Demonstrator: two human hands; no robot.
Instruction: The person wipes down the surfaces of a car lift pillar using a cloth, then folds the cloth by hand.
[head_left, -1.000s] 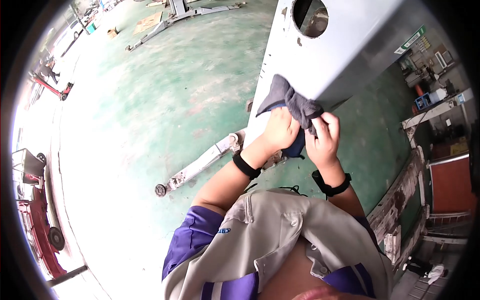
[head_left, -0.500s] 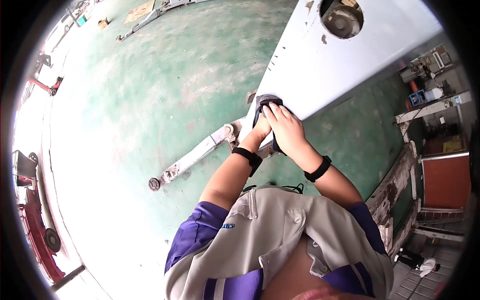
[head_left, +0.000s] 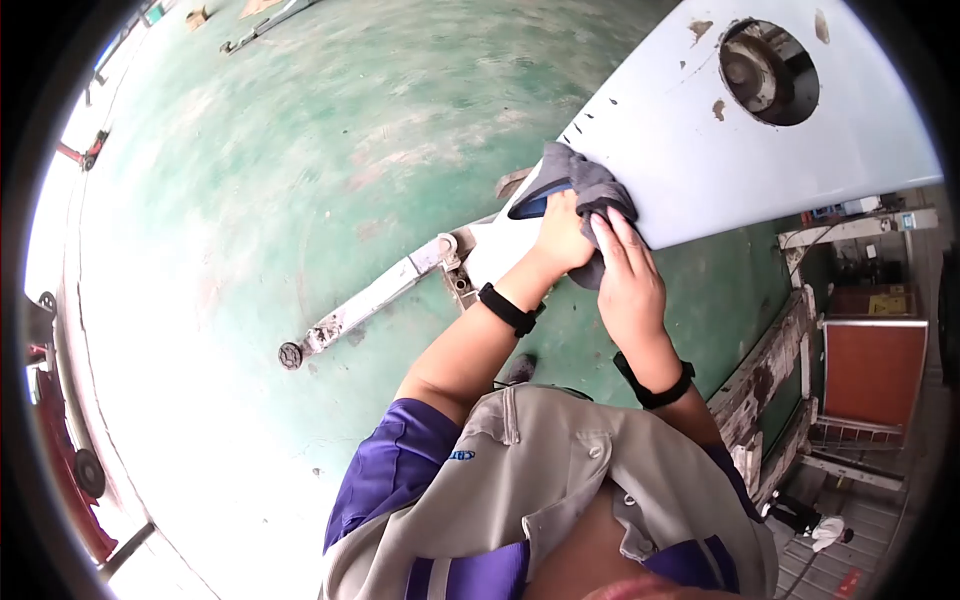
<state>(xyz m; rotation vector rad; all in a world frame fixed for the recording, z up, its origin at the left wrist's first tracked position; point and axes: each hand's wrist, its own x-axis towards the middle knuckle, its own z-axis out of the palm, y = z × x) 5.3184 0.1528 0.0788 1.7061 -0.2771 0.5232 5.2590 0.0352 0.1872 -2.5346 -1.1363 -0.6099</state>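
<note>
Currently, I see the gray cloth [head_left: 603, 191] at half past one from view centre, over the pale panel [head_left: 690, 170]. The left hand [head_left: 566, 234] looks closed on it, fingertips hidden; the right hand [head_left: 634, 285] lays near-straight fingers on it, grip unclear. Handling seems underway, unfinished; how much is done I can't tell. Two o'clock beyond: a round hole [head_left: 768, 72].

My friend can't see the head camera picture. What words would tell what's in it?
A person's left hand holds a grey cloth while the right hand touches it, by a white panel with a round hole. Around them is a green floor.
</note>
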